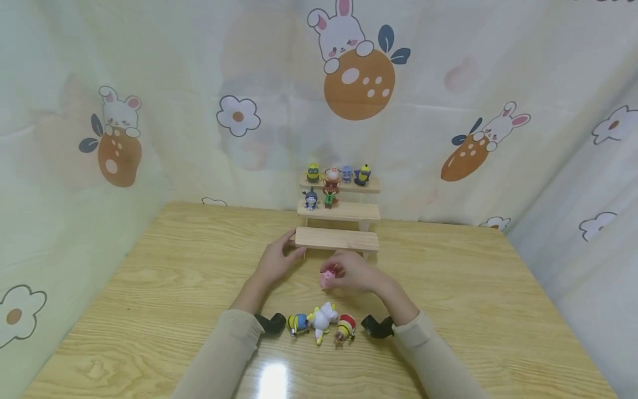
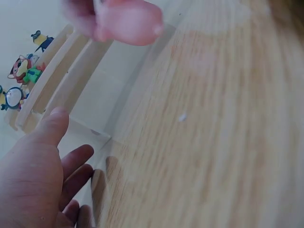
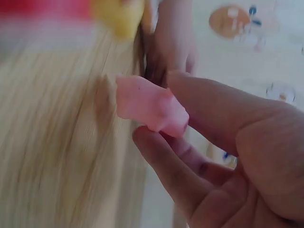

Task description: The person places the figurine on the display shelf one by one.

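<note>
My right hand [image 1: 355, 271] pinches a small pink figurine [image 3: 147, 103] between thumb and fingers, in front of the lowest step of a three-step wooden stand [image 1: 336, 238]. At the left end of that step is my left hand [image 1: 279, 259], its fingers loose and holding nothing. Whether its thumb touches the wood I cannot tell. On the middle step stand a grey-and-white figurine [image 1: 310, 200] and a fox figurine [image 1: 330, 198] in green. The top step bears several figurines, among them a yellow one [image 1: 313, 173] and a caped one [image 1: 363, 174].
Nearer me on the wooden table [image 1: 448, 310] lie a blue-and-yellow figurine [image 1: 298, 323], a white one [image 1: 323, 320] and a red-and-yellow one [image 1: 345, 328]. Black wrist mounts [image 1: 377, 327] sit by both sleeves. A printed curtain [image 1: 279, 66] hangs behind the table.
</note>
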Tool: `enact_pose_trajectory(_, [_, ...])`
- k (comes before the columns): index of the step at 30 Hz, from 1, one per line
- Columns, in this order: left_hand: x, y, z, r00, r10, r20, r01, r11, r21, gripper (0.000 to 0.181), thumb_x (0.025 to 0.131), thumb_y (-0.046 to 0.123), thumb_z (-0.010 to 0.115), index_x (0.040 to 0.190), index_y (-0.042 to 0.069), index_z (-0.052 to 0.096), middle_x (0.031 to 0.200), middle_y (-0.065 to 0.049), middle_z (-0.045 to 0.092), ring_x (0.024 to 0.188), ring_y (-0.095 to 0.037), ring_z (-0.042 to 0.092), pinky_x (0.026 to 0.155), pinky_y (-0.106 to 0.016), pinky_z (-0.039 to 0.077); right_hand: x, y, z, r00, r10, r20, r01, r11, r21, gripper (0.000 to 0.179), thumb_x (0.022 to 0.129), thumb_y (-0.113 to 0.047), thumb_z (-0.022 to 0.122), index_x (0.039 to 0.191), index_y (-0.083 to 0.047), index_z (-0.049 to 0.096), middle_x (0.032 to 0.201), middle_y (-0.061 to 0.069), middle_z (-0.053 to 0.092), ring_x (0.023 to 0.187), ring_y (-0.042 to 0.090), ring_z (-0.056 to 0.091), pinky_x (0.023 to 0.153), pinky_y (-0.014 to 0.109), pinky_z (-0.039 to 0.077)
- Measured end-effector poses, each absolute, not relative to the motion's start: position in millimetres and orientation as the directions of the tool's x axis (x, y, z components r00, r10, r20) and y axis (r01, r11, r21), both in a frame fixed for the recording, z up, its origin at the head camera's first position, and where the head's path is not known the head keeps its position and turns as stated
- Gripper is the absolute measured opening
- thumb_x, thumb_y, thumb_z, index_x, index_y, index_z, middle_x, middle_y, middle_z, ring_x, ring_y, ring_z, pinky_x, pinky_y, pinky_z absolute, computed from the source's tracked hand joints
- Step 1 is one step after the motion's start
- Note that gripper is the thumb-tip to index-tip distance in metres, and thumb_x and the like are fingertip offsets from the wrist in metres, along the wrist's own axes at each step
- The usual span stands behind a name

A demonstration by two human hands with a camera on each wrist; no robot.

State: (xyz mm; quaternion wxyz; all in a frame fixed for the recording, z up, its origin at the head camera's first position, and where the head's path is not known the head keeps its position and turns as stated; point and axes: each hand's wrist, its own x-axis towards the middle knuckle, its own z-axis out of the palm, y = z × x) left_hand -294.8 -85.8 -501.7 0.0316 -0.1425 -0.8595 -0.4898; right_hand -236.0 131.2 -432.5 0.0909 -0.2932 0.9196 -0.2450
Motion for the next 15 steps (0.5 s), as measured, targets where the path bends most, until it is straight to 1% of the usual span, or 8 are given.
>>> enact_pose_trajectory(5, [-294.5,-85.7,-502.7,-0.955,0.223,0.194,0.281,0.482,0.83,0.067,0.082,0.044,0.061,0.137,0.013,0.038,0.11,-0.005,0.065,0.113,-0.022,0.054,0.103,-0.042,0.035,-244.2,148.8,-439.9,-0.83,-0.549,-0.099,-0.412,0.722,-0.557,0.034,0.077,-0.034,0.069,0.104,-0.015,0.062,0.094,-0.005,0.06,0.089,0.012,0.058,0.079,0.029,0.049])
enact_pose_trajectory(8, [-295.2,-85.7,-503.2,-0.954,0.226,0.196,0.285,0.486,0.827,0.067,0.082,0.045,0.06,0.138,0.014,0.037,0.11,-0.005,0.065,0.114,-0.022,0.053,0.103,-0.043,0.034,-245.6,154.5,-438.6,-0.825,-0.546,-0.145,-0.384,0.731,-0.564,0.04,0.076,-0.039,0.069,0.107,-0.016,0.058,0.094,-0.004,0.06,0.089,0.013,0.058,0.08,0.03,0.049])
enact_pose_trajectory(11, [-296.1,-85.6,-503.4,-0.953,0.226,0.201,0.29,0.491,0.822,0.068,0.082,0.046,0.06,0.138,0.014,0.036,0.111,-0.005,0.065,0.114,-0.022,0.053,0.104,-0.043,0.034,-245.3,157.4,-434.9,-0.811,-0.558,-0.175,-0.393,0.743,-0.542,0.043,0.078,-0.04,0.067,0.111,-0.016,0.055,0.093,-0.003,0.06,0.088,0.013,0.058,0.078,0.029,0.049])
enact_pose_trajectory(15, [-296.2,-85.6,-503.9,-0.953,0.227,0.2,0.29,0.495,0.819,0.068,0.083,0.045,0.06,0.138,0.014,0.036,0.111,-0.005,0.065,0.114,-0.022,0.053,0.104,-0.043,0.033,-244.5,158.6,-432.2,-0.784,-0.597,-0.172,-0.451,0.737,-0.504,0.038,0.081,-0.037,0.065,0.111,-0.016,0.057,0.094,-0.004,0.059,0.087,0.013,0.057,0.076,0.029,0.048])
